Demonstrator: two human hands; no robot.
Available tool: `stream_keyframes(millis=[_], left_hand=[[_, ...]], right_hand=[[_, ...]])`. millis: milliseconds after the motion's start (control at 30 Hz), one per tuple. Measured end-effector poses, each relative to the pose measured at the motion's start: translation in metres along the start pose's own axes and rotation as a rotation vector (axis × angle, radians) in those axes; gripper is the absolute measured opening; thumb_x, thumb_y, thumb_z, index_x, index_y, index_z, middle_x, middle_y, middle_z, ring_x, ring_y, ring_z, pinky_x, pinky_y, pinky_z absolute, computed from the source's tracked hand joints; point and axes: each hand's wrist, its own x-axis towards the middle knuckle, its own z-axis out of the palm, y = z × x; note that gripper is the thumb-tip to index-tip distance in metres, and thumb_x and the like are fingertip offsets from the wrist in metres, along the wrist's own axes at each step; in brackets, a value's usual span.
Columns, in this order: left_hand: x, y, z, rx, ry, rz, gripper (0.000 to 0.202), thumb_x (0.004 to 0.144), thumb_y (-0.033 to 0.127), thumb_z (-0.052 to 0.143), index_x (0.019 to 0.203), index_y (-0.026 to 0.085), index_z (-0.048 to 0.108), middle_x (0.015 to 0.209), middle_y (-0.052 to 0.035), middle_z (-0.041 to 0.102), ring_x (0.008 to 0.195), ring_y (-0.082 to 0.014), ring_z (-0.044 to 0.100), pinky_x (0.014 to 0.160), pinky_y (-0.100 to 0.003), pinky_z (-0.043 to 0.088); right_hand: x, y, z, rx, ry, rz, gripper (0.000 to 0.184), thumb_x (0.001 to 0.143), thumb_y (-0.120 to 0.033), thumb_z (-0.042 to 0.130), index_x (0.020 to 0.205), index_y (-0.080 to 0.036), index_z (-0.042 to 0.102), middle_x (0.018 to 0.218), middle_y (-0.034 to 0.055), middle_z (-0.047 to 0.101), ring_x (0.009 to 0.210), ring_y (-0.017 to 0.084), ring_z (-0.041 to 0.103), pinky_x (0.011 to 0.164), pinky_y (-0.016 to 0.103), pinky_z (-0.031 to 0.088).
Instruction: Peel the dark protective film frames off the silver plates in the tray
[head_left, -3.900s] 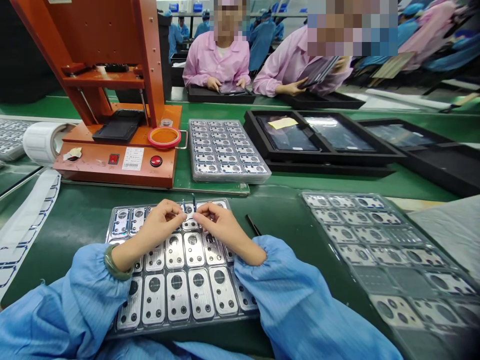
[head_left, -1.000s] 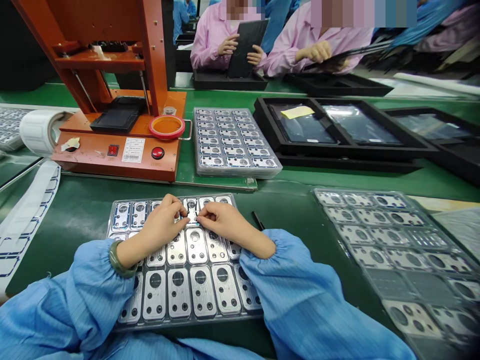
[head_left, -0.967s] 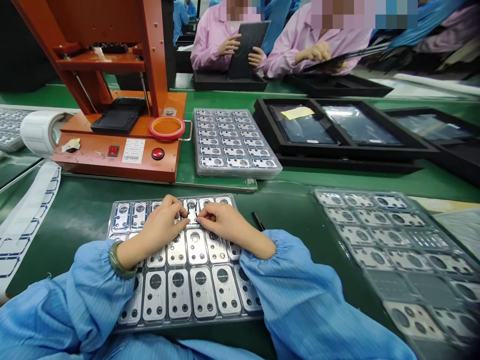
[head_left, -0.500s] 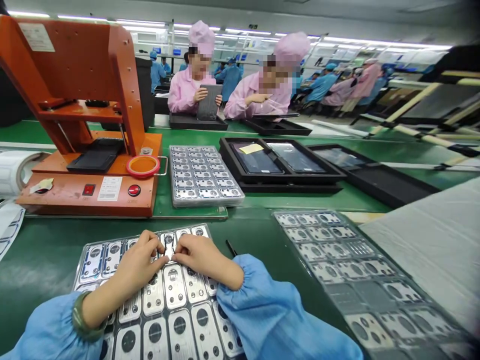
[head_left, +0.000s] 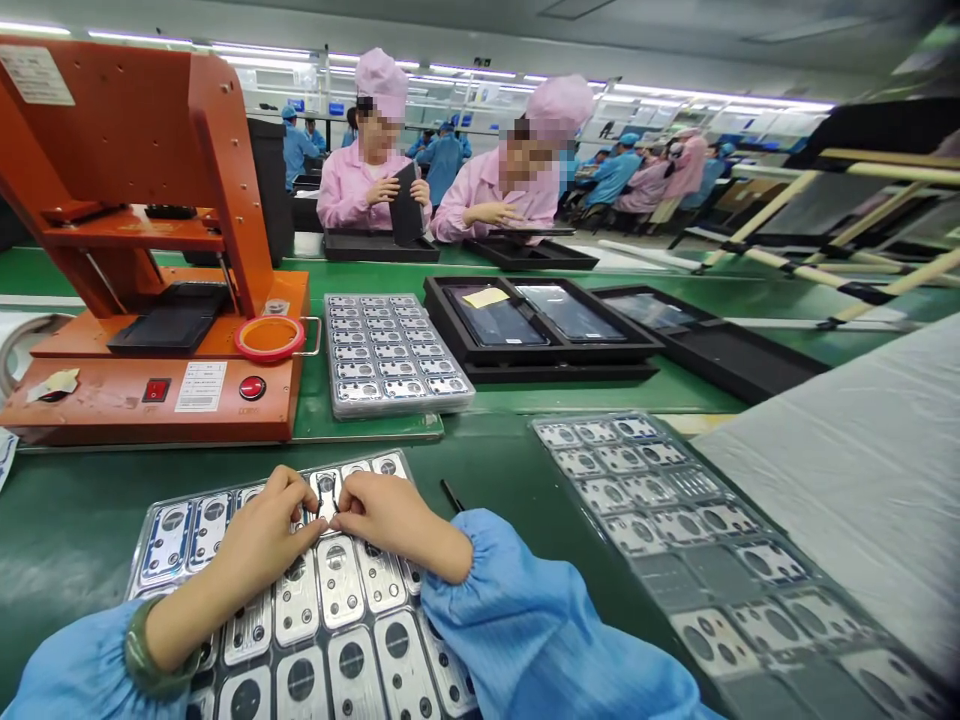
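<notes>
Silver metal plates (head_left: 337, 585) fill a clear tray (head_left: 133, 590); left hand (head_left: 259, 530) and right hand (head_left: 390, 520) close narrowly on one top-row plate (head_left: 326, 495), exact hold hidden. Slim black tool (head_left: 452, 495) lies just right. Close pinching work; next move seems to need steady fingertips.

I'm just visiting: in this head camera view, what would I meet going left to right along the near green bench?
Metal-plate tray → black tweezers → second metal-plate tray → pale sheet
</notes>
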Motion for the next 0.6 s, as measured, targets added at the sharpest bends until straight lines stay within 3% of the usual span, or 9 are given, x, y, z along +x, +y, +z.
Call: stream_keyframes(millis=[333,600], left_hand=[[0.001,0.002,-0.003,0.025,0.032,-0.022,0.014,0.081,0.038,0.053,0.082,0.024,0.053,0.092,0.0009,0.049,0.069,-0.0140,0.055,0.063,-0.028,0.041],[0.003,-0.012,0.002,-0.065,0.081,0.048,0.019,0.079,0.042,0.057,0.083,0.023,0.058,0.087,0.0004,0.050,0.073,-0.0159,0.058,0.071,-0.032,0.045]], right_hand=[[0.002,-0.002,0.002,0.011,0.008,0.007,0.014,0.080,-0.034,0.068,0.080,-0.021,0.062,0.077,-0.0013,0.062,0.071,0.014,0.054,0.057,0.024,0.027],[-0.004,-0.005,0.000,0.162,0.092,0.028,0.012,0.078,-0.030,0.067,0.077,-0.020,0.061,0.071,-0.0031,0.062,0.067,0.013,0.056,0.060,0.024,0.034]])
